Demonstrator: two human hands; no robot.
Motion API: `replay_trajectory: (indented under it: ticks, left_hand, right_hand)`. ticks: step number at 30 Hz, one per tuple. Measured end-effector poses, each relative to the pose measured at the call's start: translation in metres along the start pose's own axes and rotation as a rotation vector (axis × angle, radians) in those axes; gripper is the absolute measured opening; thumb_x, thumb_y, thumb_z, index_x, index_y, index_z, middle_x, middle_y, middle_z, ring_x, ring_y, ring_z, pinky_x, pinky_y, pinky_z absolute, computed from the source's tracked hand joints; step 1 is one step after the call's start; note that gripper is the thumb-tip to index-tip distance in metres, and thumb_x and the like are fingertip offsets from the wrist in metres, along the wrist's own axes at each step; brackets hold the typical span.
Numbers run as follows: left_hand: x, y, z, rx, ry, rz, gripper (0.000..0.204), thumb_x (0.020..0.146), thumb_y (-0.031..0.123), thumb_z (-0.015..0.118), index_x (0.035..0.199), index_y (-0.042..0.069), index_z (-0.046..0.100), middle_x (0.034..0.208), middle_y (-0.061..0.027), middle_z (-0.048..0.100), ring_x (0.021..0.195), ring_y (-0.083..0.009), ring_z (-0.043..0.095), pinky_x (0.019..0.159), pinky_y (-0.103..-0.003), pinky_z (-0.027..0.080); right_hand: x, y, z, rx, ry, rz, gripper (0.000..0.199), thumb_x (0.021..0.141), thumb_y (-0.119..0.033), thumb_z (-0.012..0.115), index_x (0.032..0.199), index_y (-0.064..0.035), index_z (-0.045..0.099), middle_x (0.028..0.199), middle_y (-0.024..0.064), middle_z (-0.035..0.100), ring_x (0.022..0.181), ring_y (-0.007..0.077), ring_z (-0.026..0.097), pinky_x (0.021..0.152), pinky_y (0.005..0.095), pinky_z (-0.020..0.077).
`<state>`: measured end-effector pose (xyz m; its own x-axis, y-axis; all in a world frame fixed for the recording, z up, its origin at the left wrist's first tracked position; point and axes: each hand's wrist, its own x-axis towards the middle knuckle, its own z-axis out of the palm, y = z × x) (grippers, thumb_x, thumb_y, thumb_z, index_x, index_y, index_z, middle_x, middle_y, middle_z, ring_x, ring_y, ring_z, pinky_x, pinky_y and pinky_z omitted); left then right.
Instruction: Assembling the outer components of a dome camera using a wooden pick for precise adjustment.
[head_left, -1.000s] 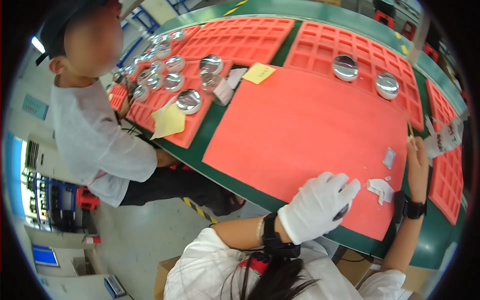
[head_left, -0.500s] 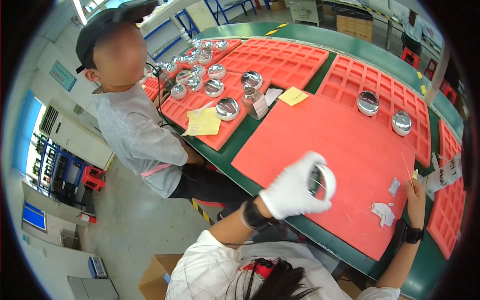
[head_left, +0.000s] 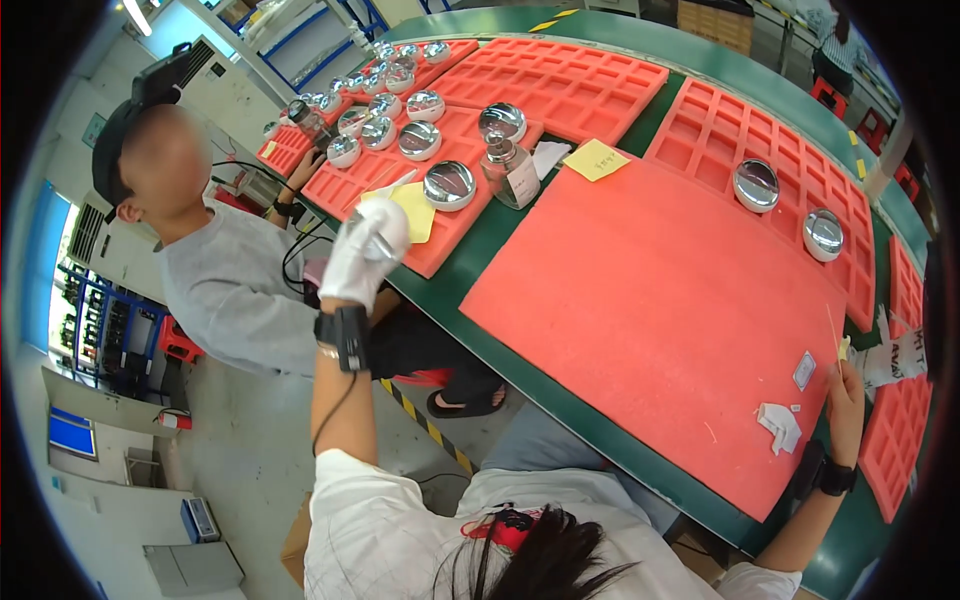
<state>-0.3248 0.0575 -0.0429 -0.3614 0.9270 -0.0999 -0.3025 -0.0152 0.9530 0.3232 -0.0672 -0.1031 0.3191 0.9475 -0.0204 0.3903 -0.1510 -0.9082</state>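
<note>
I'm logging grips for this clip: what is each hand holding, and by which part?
The gloved left hand wraps a shiny round piece; the exact grip spot is hidden. The bare right hand pinches a thin stick at its lower end.

White glove (head_left: 366, 252), red mat (head_left: 660, 310), green table (head_left: 500, 345), yellow note (head_left: 595, 159), silver domes (head_left: 450, 184)

Plenty of open room on the big red mat (head_left: 660, 300) between the two hands. Just past the gloved left hand (head_left: 365, 252) it's crowded: silver domed lids (head_left: 449, 184), a glass bottle (head_left: 512, 170) and yellow notes (head_left: 415, 210) (co-worker (head_left: 225, 285) sits right beside it too). By the right hand (head_left: 845, 400), paper scraps (head_left: 778, 425).
</note>
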Motion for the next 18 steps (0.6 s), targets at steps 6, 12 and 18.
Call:
replay_trajectory:
  ticks: [6,12,18]
  left_hand:
    - [0.147,0.032,-0.088,0.371,0.130,0.062,0.040,0.086,0.019,0.070,0.122,0.007,0.057,0.113,-0.0114,0.061,0.102,-0.0249,0.061,0.075,-0.042,0.055]
    - [0.208,0.044,-0.105,1.106,0.439,-0.007,0.052,0.078,0.029,0.073,0.120,0.000,0.061,0.115,-0.0142,0.066,0.098,-0.0215,0.066,0.077,-0.034,0.054]
    - [0.247,0.050,-0.121,1.489,0.550,-0.082,0.074,0.067,0.045,0.078,0.119,-0.005,0.062,0.111,-0.0166,0.069,0.093,-0.0214,0.069,0.078,-0.031,0.053]
  right_hand:
    - [-0.006,-0.007,-0.009,0.022,-0.046,0.123,0.021,0.100,-0.029,0.052,0.089,-0.0121,0.057,0.058,-0.0112,0.032,0.046,-0.0006,0.024,0.042,0.0203,0.0165]
    - [-0.009,-0.005,-0.009,0.030,0.017,0.201,0.020,0.101,-0.028,0.052,0.090,-0.0125,0.057,0.058,-0.0111,0.031,0.047,-0.0009,0.024,0.043,0.0201,0.0166]
    - [-0.007,-0.003,-0.013,-0.013,0.010,0.203,0.022,0.101,-0.027,0.051,0.087,-0.0108,0.055,0.060,-0.0114,0.033,0.048,-0.0013,0.023,0.044,0.0205,0.0133]
